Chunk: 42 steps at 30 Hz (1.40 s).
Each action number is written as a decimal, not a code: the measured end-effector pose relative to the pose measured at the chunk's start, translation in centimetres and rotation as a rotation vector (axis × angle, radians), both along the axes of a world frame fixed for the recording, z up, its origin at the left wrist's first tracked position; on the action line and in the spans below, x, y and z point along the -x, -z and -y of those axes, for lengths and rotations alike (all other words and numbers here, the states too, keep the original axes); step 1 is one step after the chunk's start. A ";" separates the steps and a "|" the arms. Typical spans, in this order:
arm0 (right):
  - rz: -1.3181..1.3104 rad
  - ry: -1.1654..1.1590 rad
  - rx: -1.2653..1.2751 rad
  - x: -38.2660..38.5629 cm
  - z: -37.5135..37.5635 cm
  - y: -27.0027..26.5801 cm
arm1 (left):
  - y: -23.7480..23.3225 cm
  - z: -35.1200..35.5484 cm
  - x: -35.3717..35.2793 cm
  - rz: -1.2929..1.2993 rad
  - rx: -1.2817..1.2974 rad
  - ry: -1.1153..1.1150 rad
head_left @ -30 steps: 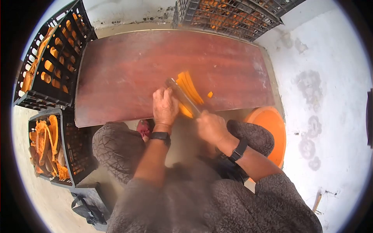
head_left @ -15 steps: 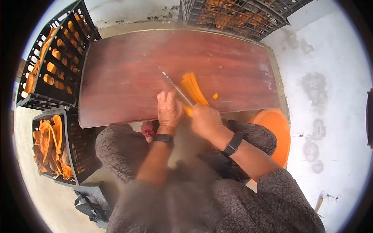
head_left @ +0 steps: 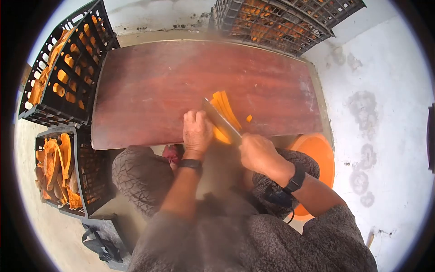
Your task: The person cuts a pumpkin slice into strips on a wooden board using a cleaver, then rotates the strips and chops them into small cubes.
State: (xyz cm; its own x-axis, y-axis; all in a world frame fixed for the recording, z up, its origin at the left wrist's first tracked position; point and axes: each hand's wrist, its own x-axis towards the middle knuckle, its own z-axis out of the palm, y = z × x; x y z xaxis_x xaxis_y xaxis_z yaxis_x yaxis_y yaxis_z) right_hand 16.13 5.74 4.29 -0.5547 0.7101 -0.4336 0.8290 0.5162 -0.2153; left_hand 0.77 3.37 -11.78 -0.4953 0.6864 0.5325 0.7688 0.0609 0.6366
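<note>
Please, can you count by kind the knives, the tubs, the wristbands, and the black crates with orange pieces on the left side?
Knife: 1
Orange tub: 1
Dark wristbands: 2
Black crates, left side: 2
Total: 6

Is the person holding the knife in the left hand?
No, the right hand grips the knife, while the left hand is beside its blade.
</note>
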 end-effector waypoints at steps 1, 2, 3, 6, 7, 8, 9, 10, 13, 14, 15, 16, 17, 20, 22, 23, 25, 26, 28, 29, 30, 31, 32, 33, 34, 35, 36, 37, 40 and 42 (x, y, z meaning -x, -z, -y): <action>0.003 0.005 0.006 -0.1 0.1 0.1 | 0.1 0.0 0.0 0.003 0.006 0.005; -0.013 0.018 0.010 0.0 0.2 0.3 | 0.2 -0.1 0.1 -0.013 0.021 0.011; -0.029 0.032 0.016 0.0 0.3 0.6 | 0.3 0.0 0.1 -0.028 0.038 0.019; -0.056 0.024 -0.016 -0.5 0.4 2.1 | 0.5 -0.2 0.2 -0.022 0.048 0.037; -0.056 0.030 -0.008 -0.2 0.3 2.5 | 0.5 -0.2 0.1 -0.022 0.056 0.043; -0.086 0.011 -0.042 0.3 0.0 2.9 | 0.5 -0.2 0.0 -0.032 0.030 0.047; -0.121 -0.017 -0.077 0.7 -0.3 3.2 | 0.4 -0.2 0.2 -0.046 0.003 0.042; -0.129 -0.017 -0.072 0.8 -0.3 3.6 | 0.3 0.0 0.4 -0.055 0.008 0.041; -0.174 -0.037 -0.119 0.0 -0.6 4.2 | 0.1 -0.2 0.0 -0.034 -0.029 0.032; -0.210 -0.048 -0.132 -0.4 -0.7 4.5 | 0.1 -0.2 -0.1 -0.023 -0.028 0.023; -0.247 -0.061 -0.139 -0.4 -0.6 4.6 | 0.1 -0.1 0.0 -0.013 -0.022 0.012; -0.246 -0.065 -0.136 -0.4 -0.3 4.7 | 0.1 0.0 0.1 -0.012 -0.020 0.008; -0.208 -0.030 -0.120 -0.3 0.0 4.7 | 0.2 0.0 0.1 -0.015 -0.030 0.011; -0.177 0.008 -0.105 -0.3 0.0 4.9 | 0.1 0.1 0.1 -0.022 -0.015 0.021; -0.181 0.012 -0.115 -0.4 -0.2 5.1 | 0.4 -0.1 -0.1 -0.023 -0.001 0.031; -0.170 0.003 -0.112 -0.3 -0.2 5.3 | 0.5 -0.1 0.0 -0.031 0.002 0.031; -0.157 -0.006 -0.108 0.2 -0.3 6.2 | 0.5 -0.2 0.0 -0.038 0.006 0.031; -0.226 -0.018 -0.191 0.8 -0.5 6.9 | 0.4 -0.2 0.1 -0.039 0.004 0.031; -0.305 -0.025 -0.282 1.1 -0.6 7.2 | 0.2 0.0 0.2 -0.050 -0.004 0.034; -0.303 0.007 -0.263 1.2 -0.7 7.0 | 0.2 0.1 0.3 -0.044 -0.001 0.041; -0.294 0.036 -0.242 1.2 -0.8 6.7 | 0.2 0.2 0.2 -0.031 0.005 0.045; -0.296 0.028 -0.249 1.3 -0.8 6.3 | 0.2 0.2 0.2 -0.031 -0.003 0.038; -0.248 0.025 -0.201 1.5 -0.8 5.9 | 0.3 0.1 0.2 -0.022 -0.011 0.036; -0.199 0.024 -0.148 1.7 -0.7 5.6 | 0.1 0.2 0.3 -0.012 -0.014 0.036; -0.199 0.019 -0.147 1.6 -0.6 5.6 | 0.0 0.4 0.4 -0.011 -0.014 0.031; -0.220 -0.027 -0.193 1.1 -0.6 5.6 | 0.0 0.4 0.4 -0.007 -0.019 0.038; -0.240 -0.071 -0.241 0.6 -0.6 5.4 | 0.0 0.3 0.4 -0.002 -0.025 0.047; -0.232 -0.069 -0.243 -0.1 -0.4 4.9 | 0.0 0.2 0.2 0.006 -0.028 0.050; -0.134 -0.013 -0.154 -1.7 0.9 4.1 | 0.1 0.1 0.1 -0.001 -0.018 0.017; -0.097 0.033 -0.113 -2.0 1.5 4.4 | 0.1 0.2 0.1 0.031 0.024 0.012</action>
State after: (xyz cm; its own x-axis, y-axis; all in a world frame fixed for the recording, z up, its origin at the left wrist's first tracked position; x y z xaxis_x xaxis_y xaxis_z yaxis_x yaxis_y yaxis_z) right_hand 18.08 4.22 -0.11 -0.5659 0.7698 -0.2951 0.8239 0.5146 -0.2375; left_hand 0.71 3.20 -11.90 -0.5031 0.7047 0.5003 0.7498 0.0680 0.6582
